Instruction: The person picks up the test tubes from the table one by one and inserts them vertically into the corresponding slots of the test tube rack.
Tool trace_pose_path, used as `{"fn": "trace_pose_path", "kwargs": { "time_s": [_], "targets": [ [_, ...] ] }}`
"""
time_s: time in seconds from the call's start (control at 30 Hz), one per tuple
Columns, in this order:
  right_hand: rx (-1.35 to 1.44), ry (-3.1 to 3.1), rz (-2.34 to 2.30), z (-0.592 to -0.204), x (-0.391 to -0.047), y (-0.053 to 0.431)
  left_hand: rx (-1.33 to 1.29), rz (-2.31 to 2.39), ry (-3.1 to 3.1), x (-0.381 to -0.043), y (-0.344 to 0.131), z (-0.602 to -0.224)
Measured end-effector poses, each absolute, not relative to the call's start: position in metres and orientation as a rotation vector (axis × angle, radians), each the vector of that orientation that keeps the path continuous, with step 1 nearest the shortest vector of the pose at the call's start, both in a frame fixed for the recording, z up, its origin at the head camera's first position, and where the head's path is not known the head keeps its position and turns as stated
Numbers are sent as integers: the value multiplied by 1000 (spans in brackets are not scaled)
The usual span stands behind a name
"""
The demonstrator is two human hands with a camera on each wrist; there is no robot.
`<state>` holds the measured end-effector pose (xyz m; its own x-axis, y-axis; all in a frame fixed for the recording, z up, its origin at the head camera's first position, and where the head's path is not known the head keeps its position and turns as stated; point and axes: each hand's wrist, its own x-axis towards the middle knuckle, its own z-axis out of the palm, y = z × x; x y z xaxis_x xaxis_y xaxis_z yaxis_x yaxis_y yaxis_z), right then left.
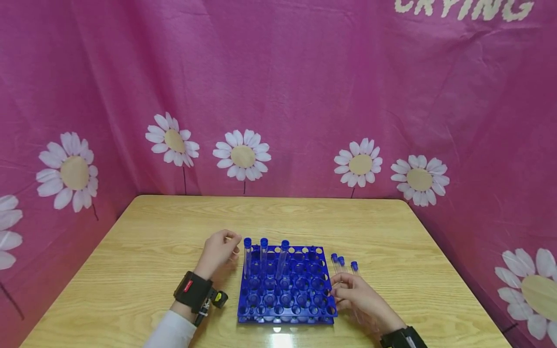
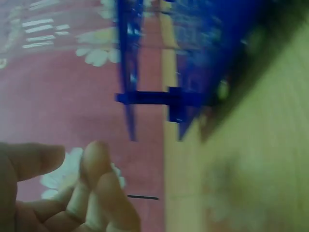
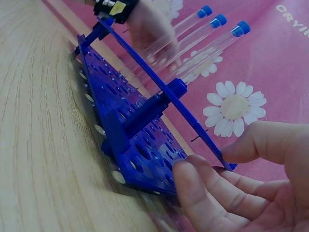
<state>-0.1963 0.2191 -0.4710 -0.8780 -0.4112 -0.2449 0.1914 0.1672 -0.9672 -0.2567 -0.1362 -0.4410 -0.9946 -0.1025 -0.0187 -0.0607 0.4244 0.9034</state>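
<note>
A blue test tube rack (image 1: pixel 289 319) stands on the table, with three clear, blue-capped test tubes (image 1: pixel 263 256) upright in its rear left part. My right hand (image 1: pixel 359 296) is at the rack's right side; in the right wrist view the thumb and fingers (image 3: pixel 195 186) pinch the edge of its upper plate. Beside the rack's rear left corner, my left hand (image 1: pixel 219 249) hovers with loosely bent fingers and holds nothing. The left wrist view shows thumb and forefinger apart, with the blurred rack (image 2: pixel 149 98) beyond. More blue-capped test tubes (image 1: pixel 341 261) lie right of the rack, partly behind my right hand.
The wooden table (image 1: pixel 183 217) reaches back to a pink cloth backdrop (image 1: pixel 296 96) printed with daisies. Cloth also hangs on both sides. Black straps with small devices (image 1: pixel 193 292) sit on the wrists.
</note>
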Motion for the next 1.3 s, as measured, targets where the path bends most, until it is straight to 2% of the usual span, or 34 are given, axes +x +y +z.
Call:
{"fn": "trace_pose_path", "kwargs": {
  "time_s": [0.5,1.03,1.3],
  "targets": [
    [-226,1966,-1815,-473,-194,219,130,-2062,-2645,-261,-138,-467],
    [-224,1982,-1762,-472,-195,221,141,-2111,-2667,-263,-142,-473],
    [-274,2050,-1760,-456,-202,241,144,-2112,-2665,-263,-142,-472]
  ]
}}
